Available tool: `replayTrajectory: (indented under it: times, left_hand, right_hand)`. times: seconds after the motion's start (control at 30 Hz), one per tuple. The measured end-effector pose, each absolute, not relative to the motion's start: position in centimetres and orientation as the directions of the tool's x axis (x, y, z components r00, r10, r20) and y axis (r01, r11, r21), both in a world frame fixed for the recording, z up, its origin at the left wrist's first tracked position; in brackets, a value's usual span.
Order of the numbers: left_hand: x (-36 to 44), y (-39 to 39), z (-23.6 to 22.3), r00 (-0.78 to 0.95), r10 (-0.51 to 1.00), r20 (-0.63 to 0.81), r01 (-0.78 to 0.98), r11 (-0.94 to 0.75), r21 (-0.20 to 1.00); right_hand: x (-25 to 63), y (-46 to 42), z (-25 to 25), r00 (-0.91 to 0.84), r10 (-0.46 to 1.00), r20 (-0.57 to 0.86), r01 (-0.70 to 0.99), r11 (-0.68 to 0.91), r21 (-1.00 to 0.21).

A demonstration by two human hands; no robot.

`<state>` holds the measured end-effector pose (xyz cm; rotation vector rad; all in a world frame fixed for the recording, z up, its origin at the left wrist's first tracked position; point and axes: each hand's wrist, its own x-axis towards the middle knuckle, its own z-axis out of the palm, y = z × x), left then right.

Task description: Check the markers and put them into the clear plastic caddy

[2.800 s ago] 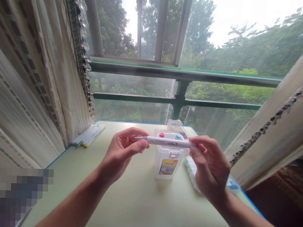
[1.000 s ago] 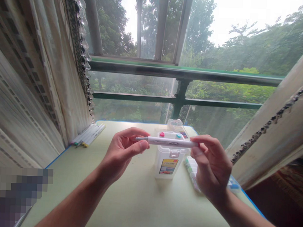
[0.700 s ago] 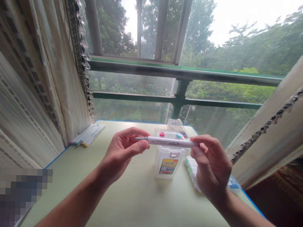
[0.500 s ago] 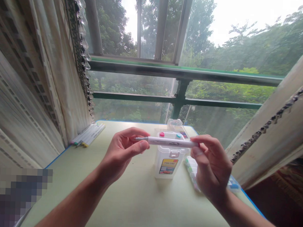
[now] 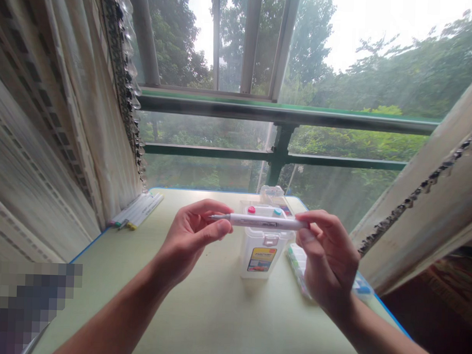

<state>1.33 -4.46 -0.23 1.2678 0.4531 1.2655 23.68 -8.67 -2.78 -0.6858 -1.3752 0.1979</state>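
Note:
A white marker pen [image 5: 263,221] lies level in the air between my two hands, with its narrow grey tip end pointing left. My left hand [image 5: 193,232] pinches it near that tip between thumb and fingers. At the other end, my right hand [image 5: 330,252] grips the barrel with thumb and fingertips. Behind the pen stands a clear plastic marker box [image 5: 252,260] with a yellow and blue label and its lid tipped back. A red-ended marker [image 5: 251,209] and a teal-ended marker [image 5: 277,212] show at the box's top.
Several white markers [image 5: 138,211] lie at the table's far left, by the curtain [image 5: 86,141]. Partly behind my right hand is a flat row of markers [image 5: 297,262]. The pale table [image 5: 208,310] has a blue edge and meets a window with a green rail [image 5: 223,108].
Almost nothing differs. My right hand has shifted very slightly left, while both hands keep hold of the marker pen.

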Motion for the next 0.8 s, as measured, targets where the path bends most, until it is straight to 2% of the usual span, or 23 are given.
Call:
replayTrajectory:
  times: [0.8]
  left_hand:
    - [1.19,-4.18,-0.32,0.310,0.877,0.367,-0.421,-0.220,0.880]
  right_hand:
    - [23.45,-8.71,-2.63,0.199,0.495,0.846,0.253,0.808,-0.533]
